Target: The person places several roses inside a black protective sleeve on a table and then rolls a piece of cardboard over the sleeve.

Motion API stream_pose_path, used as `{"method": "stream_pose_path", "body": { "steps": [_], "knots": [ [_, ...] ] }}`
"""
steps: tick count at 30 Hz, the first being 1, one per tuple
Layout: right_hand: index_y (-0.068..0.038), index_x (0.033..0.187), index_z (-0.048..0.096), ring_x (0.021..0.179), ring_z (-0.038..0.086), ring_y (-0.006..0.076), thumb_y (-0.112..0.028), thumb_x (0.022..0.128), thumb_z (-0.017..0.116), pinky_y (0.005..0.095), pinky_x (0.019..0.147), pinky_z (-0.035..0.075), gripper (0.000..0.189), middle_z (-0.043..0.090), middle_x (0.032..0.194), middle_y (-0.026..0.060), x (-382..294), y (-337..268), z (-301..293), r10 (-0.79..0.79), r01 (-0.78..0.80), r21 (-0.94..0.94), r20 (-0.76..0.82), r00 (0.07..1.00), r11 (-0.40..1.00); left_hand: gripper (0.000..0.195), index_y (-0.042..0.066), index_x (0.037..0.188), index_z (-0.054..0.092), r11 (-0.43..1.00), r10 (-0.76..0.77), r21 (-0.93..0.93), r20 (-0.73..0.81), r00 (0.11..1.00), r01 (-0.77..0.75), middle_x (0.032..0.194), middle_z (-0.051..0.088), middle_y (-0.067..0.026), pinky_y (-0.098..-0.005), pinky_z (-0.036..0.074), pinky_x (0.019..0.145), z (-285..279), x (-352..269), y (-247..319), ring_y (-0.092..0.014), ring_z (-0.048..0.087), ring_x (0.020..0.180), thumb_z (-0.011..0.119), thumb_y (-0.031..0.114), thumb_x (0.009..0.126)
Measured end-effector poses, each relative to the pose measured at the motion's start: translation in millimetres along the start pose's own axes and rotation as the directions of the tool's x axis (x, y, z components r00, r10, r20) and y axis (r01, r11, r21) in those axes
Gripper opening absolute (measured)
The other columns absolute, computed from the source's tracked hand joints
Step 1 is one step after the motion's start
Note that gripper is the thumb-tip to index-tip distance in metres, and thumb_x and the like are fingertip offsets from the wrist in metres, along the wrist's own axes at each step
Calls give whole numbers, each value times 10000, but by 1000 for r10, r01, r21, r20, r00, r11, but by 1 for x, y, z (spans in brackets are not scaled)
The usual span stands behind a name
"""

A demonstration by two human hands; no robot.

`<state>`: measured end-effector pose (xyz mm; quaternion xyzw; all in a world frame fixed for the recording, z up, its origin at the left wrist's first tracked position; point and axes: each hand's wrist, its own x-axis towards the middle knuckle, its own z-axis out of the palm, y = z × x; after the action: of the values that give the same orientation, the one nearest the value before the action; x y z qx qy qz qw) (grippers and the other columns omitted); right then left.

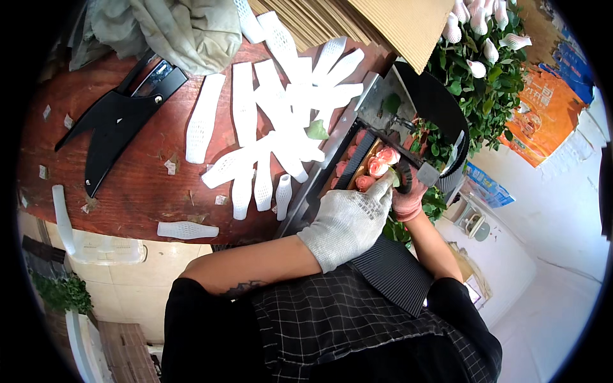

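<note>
My left hand (352, 218), in a pale knit work glove, reaches over a metal bunching frame (313, 191). Its fingertips touch or nearly touch a green leaf beside several coral-pink roses (377, 167). These blooms lie in a row along a brown cardboard strip. Further left in the frame, a second row of pink blooms shows behind a dark corrugated strip (355, 159). My right hand (408, 198), in a pink glove with dark fingers, is curled beside the leaf, near a metal bar with a grey end block (427, 174). What lies inside its fingers is hidden.
White foam-net sleeves (244, 103) lie scattered on the reddish wooden table (139, 186). A black heavy-duty stapler (122, 112), a crumpled cloth (191, 33) and stacked corrugated cardboard (402, 24) lie there too. Leafy stems with net-covered blooms (479, 21) stand at upper right. Black corrugated sheet (395, 273) hangs before me.
</note>
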<state>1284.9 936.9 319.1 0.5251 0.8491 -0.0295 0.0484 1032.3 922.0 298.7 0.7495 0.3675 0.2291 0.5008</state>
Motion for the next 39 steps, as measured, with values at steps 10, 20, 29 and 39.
{"method": "stream_pose_path", "body": {
  "steps": [10,20,29,39],
  "knots": [
    [-4,1127,562,991,557,337,-131,613,777,460,925,364,571,589,1060,151,-7,-3,0,-99,92,-62,-115,988,994,521,91,1353,430,990,-75,134,177,981,51,1481,336,-32,-331,524,771,-11,5,12,-197,665,894,479,328,891],
    [-166,1103,625,994,572,284,-190,664,661,409,837,443,441,583,1113,101,18,-24,-18,-176,172,-65,-66,982,983,458,109,1291,505,948,-56,317,212,976,-14,1429,412,-59,-347,505,832,-22,7,22,-228,640,986,465,305,879],
    [-101,1174,570,1004,576,274,-255,781,622,363,846,468,425,555,1160,124,-13,-17,-53,-47,71,224,-108,993,972,296,97,1113,635,935,-16,353,116,993,-26,1177,615,-131,-347,506,830,-35,28,56,-291,629,991,583,194,838],
    [-91,1224,540,1094,539,315,-263,777,641,405,951,429,490,543,1211,137,-107,6,-88,78,34,643,-146,986,765,391,42,1231,537,804,129,563,148,981,-191,1322,506,-161,-372,459,934,-24,39,37,-302,557,1136,536,149,855]
  ]
}}
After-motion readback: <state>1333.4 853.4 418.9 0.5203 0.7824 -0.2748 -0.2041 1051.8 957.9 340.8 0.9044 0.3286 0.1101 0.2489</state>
